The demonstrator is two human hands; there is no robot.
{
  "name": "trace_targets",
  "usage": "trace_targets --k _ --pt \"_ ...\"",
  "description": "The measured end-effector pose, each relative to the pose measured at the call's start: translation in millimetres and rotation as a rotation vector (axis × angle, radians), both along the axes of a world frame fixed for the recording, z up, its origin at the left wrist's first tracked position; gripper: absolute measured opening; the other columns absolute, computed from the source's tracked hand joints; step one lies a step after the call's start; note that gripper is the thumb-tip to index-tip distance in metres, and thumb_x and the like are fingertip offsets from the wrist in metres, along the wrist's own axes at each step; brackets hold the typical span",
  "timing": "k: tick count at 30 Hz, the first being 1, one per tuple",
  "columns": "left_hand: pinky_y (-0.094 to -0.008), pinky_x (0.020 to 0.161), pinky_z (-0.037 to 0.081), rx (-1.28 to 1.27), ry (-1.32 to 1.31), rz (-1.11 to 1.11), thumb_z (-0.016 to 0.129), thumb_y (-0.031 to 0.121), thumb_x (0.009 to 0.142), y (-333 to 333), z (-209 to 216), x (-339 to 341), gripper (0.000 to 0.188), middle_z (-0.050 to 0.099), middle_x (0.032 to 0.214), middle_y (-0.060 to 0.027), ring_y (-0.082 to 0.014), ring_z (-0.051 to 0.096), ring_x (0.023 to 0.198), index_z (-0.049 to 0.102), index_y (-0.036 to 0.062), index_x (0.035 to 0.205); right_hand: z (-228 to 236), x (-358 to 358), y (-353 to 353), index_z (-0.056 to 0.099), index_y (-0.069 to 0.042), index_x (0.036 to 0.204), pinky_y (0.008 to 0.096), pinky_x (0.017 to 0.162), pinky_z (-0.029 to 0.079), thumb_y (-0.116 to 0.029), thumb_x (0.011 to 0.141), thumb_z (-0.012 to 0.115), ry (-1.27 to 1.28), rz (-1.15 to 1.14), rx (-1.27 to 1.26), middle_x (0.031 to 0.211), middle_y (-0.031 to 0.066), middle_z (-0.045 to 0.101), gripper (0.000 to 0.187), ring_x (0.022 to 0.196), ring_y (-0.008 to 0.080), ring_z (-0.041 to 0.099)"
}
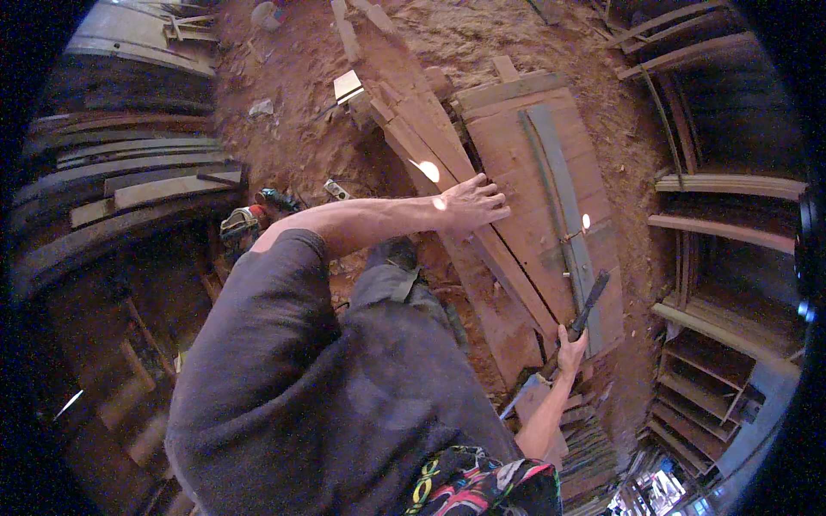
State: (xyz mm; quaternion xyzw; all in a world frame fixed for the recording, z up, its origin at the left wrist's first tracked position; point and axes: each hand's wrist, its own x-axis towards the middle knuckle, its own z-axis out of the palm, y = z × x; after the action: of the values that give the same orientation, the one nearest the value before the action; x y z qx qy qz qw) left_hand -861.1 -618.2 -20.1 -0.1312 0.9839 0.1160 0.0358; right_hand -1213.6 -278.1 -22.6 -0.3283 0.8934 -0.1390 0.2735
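Our left hand (471,206) lies spread across the plank (509,273) on the bench (501,142), gripping nothing; our right hand (571,347) wraps a dark tool (592,303), its type unclear. Uneven pressure could make the plank slip.

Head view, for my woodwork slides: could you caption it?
Left hand resting on a long wooden board, right hand gripping a dark slender object.

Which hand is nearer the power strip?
Left hand: on the wooden beam, right of the power strip. The right hand is farther right and lower in view, gripping a dark tool.
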Motion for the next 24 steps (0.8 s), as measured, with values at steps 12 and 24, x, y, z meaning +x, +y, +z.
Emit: trace_targets --k 12,24 --pt "-0.0479 0.107 0.035 0.006 -0.028 -0.087 0.072 0.022 0.075 -40.0 1.3 4.3 0.064 0.054 0.126 -0.0053 -0.025 0.048 0.124 0.046 0.0174 0.133 16.2 45.7 10.0 0.054 0.001 0.121 0.0379 0.101 0.041 -0.038 0.093 0.065 -0.232 -0.066 -0.311 0.116 0.0122 0.062 0.049 0.108 0.023 0.057" --pt "-0.0511 0.111 0.032 -0.058 -0.158 -0.06 0.079 0.019 0.067 -120.5 21.8 73.5 0.073 0.053 0.127 -0.0074 -0.028 0.046 0.128 0.045 0.018 0.132 10.1 159.0 -45.5 0.054 0.0 0.119 0.034 0.099 0.04 -0.034 0.097 0.06 -0.598 -0.51 -0.627 0.12 0.01 0.062 0.041 0.114 0.0229 0.054"
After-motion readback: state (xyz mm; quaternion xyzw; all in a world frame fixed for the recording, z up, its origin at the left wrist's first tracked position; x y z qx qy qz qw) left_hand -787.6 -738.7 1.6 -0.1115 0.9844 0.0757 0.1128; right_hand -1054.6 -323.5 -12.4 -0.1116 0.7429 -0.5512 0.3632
